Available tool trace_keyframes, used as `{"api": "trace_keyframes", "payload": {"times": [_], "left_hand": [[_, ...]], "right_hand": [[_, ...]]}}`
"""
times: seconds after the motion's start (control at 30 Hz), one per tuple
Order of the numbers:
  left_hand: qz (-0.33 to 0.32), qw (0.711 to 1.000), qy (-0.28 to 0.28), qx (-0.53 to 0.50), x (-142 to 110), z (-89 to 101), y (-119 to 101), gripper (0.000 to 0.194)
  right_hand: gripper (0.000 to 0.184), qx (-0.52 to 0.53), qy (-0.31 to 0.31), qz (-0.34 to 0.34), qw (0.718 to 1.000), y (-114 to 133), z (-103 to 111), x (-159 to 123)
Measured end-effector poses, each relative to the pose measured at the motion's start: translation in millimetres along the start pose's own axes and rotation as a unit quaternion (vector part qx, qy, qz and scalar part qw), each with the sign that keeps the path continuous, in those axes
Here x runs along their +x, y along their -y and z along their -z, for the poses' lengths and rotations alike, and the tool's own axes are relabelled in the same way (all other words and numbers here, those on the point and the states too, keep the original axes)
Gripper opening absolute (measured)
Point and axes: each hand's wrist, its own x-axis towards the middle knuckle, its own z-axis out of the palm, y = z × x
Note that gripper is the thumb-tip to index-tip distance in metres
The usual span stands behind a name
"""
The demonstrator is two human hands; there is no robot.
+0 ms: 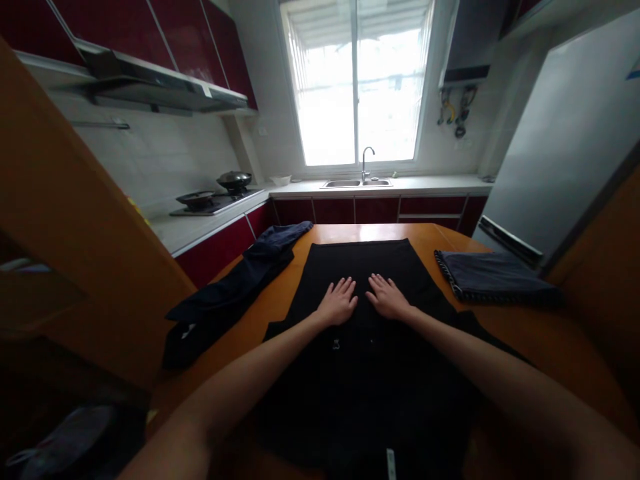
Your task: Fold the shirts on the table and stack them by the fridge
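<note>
A black garment (360, 259), perhaps a shirt, lies spread out on the wooden table (300, 267) in front of me. My left hand (339, 301) rests flat on it with the fingers stretched forward. To its right, my right hand (388, 297) also presses flat on the cloth, fingers extended, a small gap between the two. Neither hand grips anything. Below my left hand a small pale mark (336, 344) shows on the fabric. The garment's near part is dark and hard to make out.
Dark blue clothing (240, 280) lies along the table's left side. On the right sits a folded grey-blue cloth (495, 275) with a dark fringed edge. Beyond the table are a sink (345, 183), a stove (220, 200) with pans, and a fridge (560, 147) at right.
</note>
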Motion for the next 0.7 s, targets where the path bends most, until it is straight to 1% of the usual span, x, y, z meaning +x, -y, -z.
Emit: {"api": "trace_keyframes", "payload": {"times": [0.13, 0.17, 0.2, 0.23, 0.27, 0.3, 0.33, 0.4, 0.47, 0.5, 0.53, 0.57, 0.6, 0.63, 0.7], "left_hand": [[0.106, 0.994, 0.000, 0.013, -15.0, 19.5, 49.7, 0.067], [0.125, 0.992, 0.002, 0.016, -17.8, 24.2, 59.4, 0.068], [0.138, 0.990, 0.004, 0.018, -19.8, 28.1, 65.2, 0.068], [0.143, 0.989, 0.005, 0.019, -21.2, 31.0, 66.6, 0.067], [0.142, 0.990, 0.006, 0.019, -22.2, 32.6, 63.2, 0.067], [0.135, 0.991, 0.007, 0.019, -23.1, 32.8, 55.1, 0.067], [0.118, 0.993, 0.007, 0.019, -24.7, 31.5, 43.1, 0.067], [0.053, 0.999, 0.003, 0.012, -31.6, 24.8, 12.2, 0.067], [-0.026, 1.000, 0.003, -0.007, -44.2, 14.8, -17.1, 0.068], [-0.055, 0.998, 0.004, -0.016, -52.0, 9.9, -27.1, 0.069], [-0.072, 0.997, 0.005, -0.023, -60.2, 6.1, -32.5, 0.070], [-0.076, 0.997, 0.007, -0.027, -68.1, 4.0, -32.8, 0.070], [-0.072, 0.997, 0.009, -0.027, -75.2, 3.8, -28.3, 0.070], [-0.061, 0.998, 0.009, -0.025, -81.1, 5.6, -19.9, 0.069], [-0.024, 0.999, 0.013, -0.021, -89.8, 14.1, 2.9, 0.066]], "right_hand": [[0.064, -0.059, -0.020, -0.144, 0.988, -78.2, 25.6, -18.1], [0.064, -0.069, -0.029, -0.167, 0.983, -93.5, 32.5, -23.2], [0.064, -0.079, -0.037, -0.177, 0.980, -103.8, 38.6, -28.0], [0.063, -0.086, -0.045, -0.179, 0.979, -107.9, 43.7, -32.1], [0.062, -0.093, -0.053, -0.174, 0.979, -105.6, 47.2, -35.2], [0.061, -0.100, -0.060, -0.164, 0.980, -97.2, 48.6, -37.6], [0.060, -0.103, -0.067, -0.149, 0.981, -83.6, 47.8, -39.6], [0.060, -0.094, -0.069, -0.112, 0.987, -47.1, 39.4, -44.7], [0.061, -0.037, -0.042, -0.051, 0.997, -11.5, 25.6, -54.7], [0.062, -0.013, -0.021, -0.019, 1.000, 0.9, 18.8, -62.0], [0.064, 0.000, -0.008, 0.008, 1.000, 7.8, 13.4, -70.4], [0.064, 0.001, -0.001, 0.023, 1.000, 8.7, 10.2, -79.2], [0.065, -0.005, 0.001, 0.025, 1.000, 3.8, 9.5, -87.6], [0.065, -0.016, 0.000, 0.010, 1.000, -5.6, 11.3, -95.1], [0.065, -0.042, -0.005, -0.048, 0.998, -31.3, 20.3, -105.8]]}}
